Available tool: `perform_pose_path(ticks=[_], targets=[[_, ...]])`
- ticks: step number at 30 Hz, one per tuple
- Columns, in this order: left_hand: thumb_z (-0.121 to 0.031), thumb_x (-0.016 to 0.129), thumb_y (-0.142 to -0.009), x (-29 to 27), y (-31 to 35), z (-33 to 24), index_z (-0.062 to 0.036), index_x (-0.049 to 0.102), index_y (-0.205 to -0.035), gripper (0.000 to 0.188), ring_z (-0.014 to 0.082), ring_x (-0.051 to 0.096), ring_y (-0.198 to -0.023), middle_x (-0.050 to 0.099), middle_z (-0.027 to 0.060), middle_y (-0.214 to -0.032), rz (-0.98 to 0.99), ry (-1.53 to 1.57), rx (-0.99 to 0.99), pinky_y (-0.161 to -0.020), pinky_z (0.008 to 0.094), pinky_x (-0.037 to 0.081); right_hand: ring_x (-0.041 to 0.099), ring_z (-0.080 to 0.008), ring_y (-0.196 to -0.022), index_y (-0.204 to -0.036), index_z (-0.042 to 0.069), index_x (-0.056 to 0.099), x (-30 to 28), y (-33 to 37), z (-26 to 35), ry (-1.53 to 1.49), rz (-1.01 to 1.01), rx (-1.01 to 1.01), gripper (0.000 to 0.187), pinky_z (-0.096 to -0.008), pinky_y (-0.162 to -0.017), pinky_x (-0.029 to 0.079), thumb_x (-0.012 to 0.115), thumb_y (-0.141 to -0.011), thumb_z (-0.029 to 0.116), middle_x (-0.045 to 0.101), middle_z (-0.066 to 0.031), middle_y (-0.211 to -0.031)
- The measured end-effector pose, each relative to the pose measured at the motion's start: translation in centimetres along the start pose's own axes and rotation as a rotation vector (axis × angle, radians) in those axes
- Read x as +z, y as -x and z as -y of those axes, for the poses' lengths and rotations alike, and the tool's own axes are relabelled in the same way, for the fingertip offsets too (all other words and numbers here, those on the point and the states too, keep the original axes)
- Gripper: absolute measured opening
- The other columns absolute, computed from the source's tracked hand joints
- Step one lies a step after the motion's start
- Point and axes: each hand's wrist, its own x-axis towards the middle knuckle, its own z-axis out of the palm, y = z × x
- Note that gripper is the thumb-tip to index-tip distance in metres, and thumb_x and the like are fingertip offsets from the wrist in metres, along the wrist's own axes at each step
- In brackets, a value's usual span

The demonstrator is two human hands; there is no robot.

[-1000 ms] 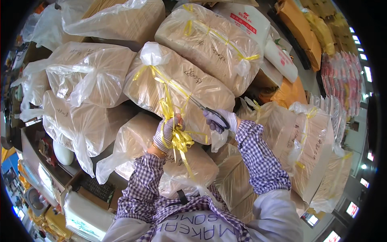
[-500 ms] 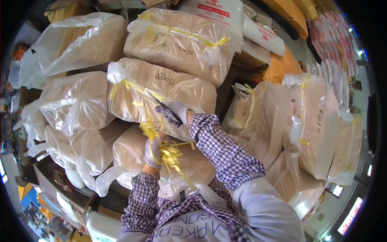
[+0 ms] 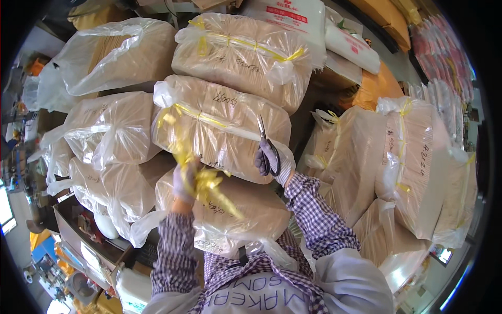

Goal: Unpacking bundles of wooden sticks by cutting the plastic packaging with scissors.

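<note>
My gloved left hand (image 3: 184, 180) is closed round a loose bunch of yellow plastic strapping (image 3: 210, 188), with ends dangling on both sides. In my gloved right hand (image 3: 273, 161) is a pair of scissors (image 3: 264, 137) with black handles, its blades together and pointing away from me. Both hands are over a clear plastic-wrapped bundle of brown cardboard (image 3: 246, 118), which has a yellow strap (image 3: 201, 115) along its top. Closer to my body lies another wrapped bundle (image 3: 246, 201), partly behind the strapping and my left hand.
More wrapped bundles stand at the left (image 3: 107, 125), at the far side (image 3: 235, 57) and at the right (image 3: 413, 157). A white printed plastic sack (image 3: 293, 26) lies at the back. An open box (image 3: 86, 230) sits at the lower left.
The scissors have come away from the bundle's strap, moving right and turning to point away from me. My left hand has shifted slightly left and nearer the bundle with the yellow strapping.
</note>
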Motion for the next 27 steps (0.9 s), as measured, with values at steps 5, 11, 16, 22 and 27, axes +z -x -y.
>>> perform_pose_path(ticks=[5, 11, 16, 22, 27], targets=[[-0.037, 0.051, -0.072, 3.2, -10.5, -1.6, -0.0036, 0.059, -0.082, 0.035, 0.0278, 0.056, -0.072, 0.059, 0.0150, -0.076, -0.015, -1.285, 0.197, -0.061, 0.0342, 0.043, 0.044, -0.0114, -0.034, -0.069, 0.007, 0.046, 1.0, -0.4, -1.0, -0.041, -0.036, 0.080, 0.044, -0.0219, -0.032, 0.038, 0.046, -0.077, 0.051, 0.048, -0.0029, -0.050], [-0.044, 0.050, -0.071, 7.8, -11.7, -3.4, -0.0035, 0.056, -0.098, 0.050, 0.0326, 0.052, -0.093, 0.053, 0.0212, -0.099, -0.152, -1.092, -0.133, -0.079, 0.0375, 0.041, 0.039, -0.0128, -0.031, -0.066, 0.009, 0.045, -0.4, 0.2, -1.5, -0.052, -0.150, 0.097, 0.040, -0.0242, -0.029, 0.034, 0.050, -0.076, 0.047, 0.046, -0.0037, -0.047], [-0.043, 0.051, -0.071, 5.5, -13.9, -2.1, -0.0039, 0.056, -0.097, 0.047, 0.0330, 0.052, -0.092, 0.054, 0.0218, -0.096, -0.098, -1.161, -0.050, -0.077, 0.0374, 0.041, 0.040, -0.0123, -0.032, -0.067, 0.009, 0.044, 0.9, 0.6, -0.6, -0.060, -0.058, 0.082, 0.041, -0.0232, -0.029, 0.034, 0.048, -0.077, 0.048, 0.047, -0.0031, -0.047], [-0.042, 0.055, -0.069, 2.6, -13.0, 1.3, -0.0031, 0.058, -0.091, 0.045, 0.0338, 0.054, -0.085, 0.057, 0.0213, -0.085, -0.018, -0.863, 0.040, -0.071, 0.0370, 0.043, 0.044, -0.0117, -0.036, -0.065, 0.007, 0.047, 1.0, 0.4, 1.9, 0.070, 0.070, -0.030, 0.043, -0.0218, -0.034, 0.036, 0.044, -0.080, 0.047, 0.046, -0.0031, -0.047], [-0.037, 0.059, -0.068, 1.9, -11.7, 1.6, -0.0017, 0.057, -0.090, 0.041, 0.0309, 0.057, -0.079, 0.059, 0.0195, -0.079, -0.133, -0.656, 0.126, -0.068, 0.0358, 0.043, 0.044, -0.0091, -0.038, -0.069, 0.005, 0.049, 4.0, -1.4, 4.3, 0.238, 0.037, -0.089, 0.031, -0.0213, -0.036, 0.039, 0.051, -0.079, 0.034, 0.050, -0.0030, -0.054]])
